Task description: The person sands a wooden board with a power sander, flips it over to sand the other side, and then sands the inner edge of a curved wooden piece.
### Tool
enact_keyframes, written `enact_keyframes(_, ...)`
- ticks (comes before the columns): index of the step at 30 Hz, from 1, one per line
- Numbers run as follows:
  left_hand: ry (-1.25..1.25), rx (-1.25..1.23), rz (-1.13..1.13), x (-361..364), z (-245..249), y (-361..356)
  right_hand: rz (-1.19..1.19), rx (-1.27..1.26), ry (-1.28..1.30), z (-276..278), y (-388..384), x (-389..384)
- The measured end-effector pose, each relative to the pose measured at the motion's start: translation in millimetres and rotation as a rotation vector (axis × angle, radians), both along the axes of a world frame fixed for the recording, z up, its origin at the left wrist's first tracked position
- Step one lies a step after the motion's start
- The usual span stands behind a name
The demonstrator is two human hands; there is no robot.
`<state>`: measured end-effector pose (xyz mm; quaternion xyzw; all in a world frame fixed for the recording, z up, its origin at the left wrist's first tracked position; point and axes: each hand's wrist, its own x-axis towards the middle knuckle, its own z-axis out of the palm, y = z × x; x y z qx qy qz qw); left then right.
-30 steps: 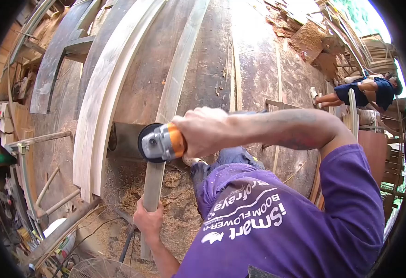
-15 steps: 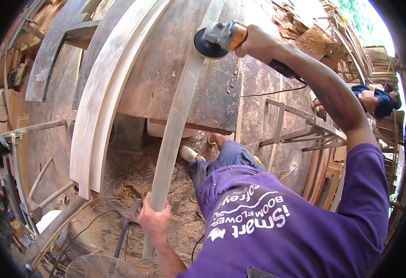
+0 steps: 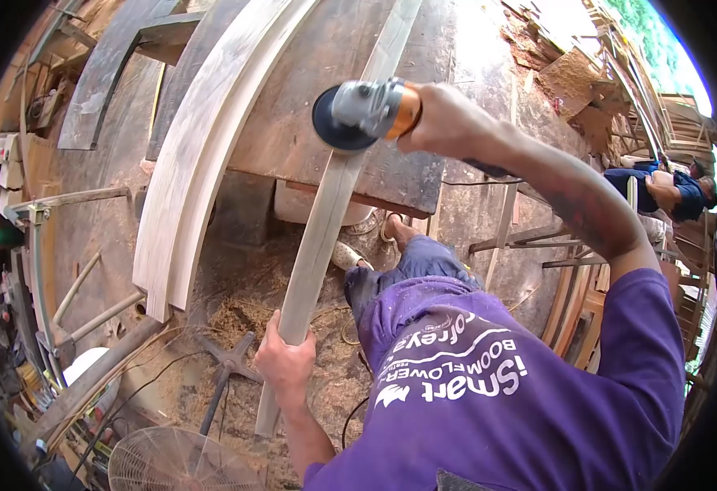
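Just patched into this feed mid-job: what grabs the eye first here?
First, the orange-and-grey angle grinder in the upper centre, gripped by the right hand, with its disc against a long curved wooden strip. Lower down, the left hand clamps the strip's near end above the sawdust-strewn floor. To the left, a pale stack of curved boards overhangs the workbench.

Two of the person's own hands are showing: one right hand [image 3: 448,123] and one left hand [image 3: 286,360]. They are gripping one angle grinder [image 3: 366,110] and one narrow curved wooden strip [image 3: 317,237]. At least two wide pale curved boards [image 3: 203,155] are lying stacked on one workbench [image 3: 391,176], though their exact number is proving hard to tell. One dark curved board [image 3: 88,90] is lying further left. One wire fan guard [image 3: 182,466] and one cross-shaped stand base [image 3: 227,364] are sitting below. One other person [image 3: 669,192] is crouching at the right edge.
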<state>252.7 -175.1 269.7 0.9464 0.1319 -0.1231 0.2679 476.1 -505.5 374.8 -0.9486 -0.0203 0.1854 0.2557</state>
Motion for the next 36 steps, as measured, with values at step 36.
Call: enact_keyframes(36, 0.000, 0.064, -0.008, -7, -7, 4, -0.105, -0.129, -0.105, -10, -209, 212)
